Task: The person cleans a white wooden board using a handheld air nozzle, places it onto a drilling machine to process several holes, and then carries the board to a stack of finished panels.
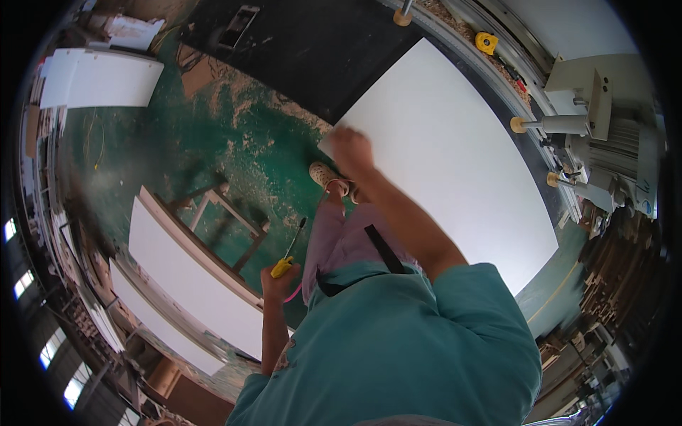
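In my left hand [278,282] is a yellow air blow gun [282,266], its thin metal nozzle pointing away from me and ending in a black tip. A bit of pink hose [293,292] shows beside that hand. My right hand [350,150] is at the left corner of a large white panel [453,154], fingers curled and blurred by motion. Whether it touches or grips the panel cannot be made out. The panel lies flat, partly over a black tabletop [314,48], and my right forearm crosses above it.
A smartphone [240,26] lies on the black top. Along the machine rail are a yellow tape measure [486,43] and roller-tipped cylinders [559,124]. White panels [186,271] lean or stack at left near a wooden frame [234,207]. Sawdust covers parts of the green floor [176,138].
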A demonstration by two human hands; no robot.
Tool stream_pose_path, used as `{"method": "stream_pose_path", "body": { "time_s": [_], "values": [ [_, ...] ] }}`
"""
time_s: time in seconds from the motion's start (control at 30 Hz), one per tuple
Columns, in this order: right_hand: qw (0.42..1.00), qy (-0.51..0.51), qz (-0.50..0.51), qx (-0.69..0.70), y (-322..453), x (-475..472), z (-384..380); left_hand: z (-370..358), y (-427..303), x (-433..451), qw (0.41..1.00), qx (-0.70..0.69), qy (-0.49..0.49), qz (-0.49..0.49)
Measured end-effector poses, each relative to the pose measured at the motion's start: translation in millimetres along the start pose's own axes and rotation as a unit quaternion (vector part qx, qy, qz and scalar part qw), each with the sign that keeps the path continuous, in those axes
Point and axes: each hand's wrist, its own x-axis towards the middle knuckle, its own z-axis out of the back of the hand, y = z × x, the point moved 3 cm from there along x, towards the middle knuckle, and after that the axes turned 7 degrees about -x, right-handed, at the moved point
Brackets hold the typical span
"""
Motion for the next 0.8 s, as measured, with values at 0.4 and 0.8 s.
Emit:
{"method": "stream_pose_path", "body": {
  "time_s": [0.4,0.8],
  "values": [
    [0.910,0.081,0.387,-0.125,-76.2,-109.8,20.1,-32.2,100.7,-83.3,0.993,-0.108,-0.015,-0.046],
    [0.979,0.073,0.054,-0.182,-182.1,-283.4,44.5,-61.4,193.7,-186.9,0.990,0.045,0.050,-0.124]
  ]
}}
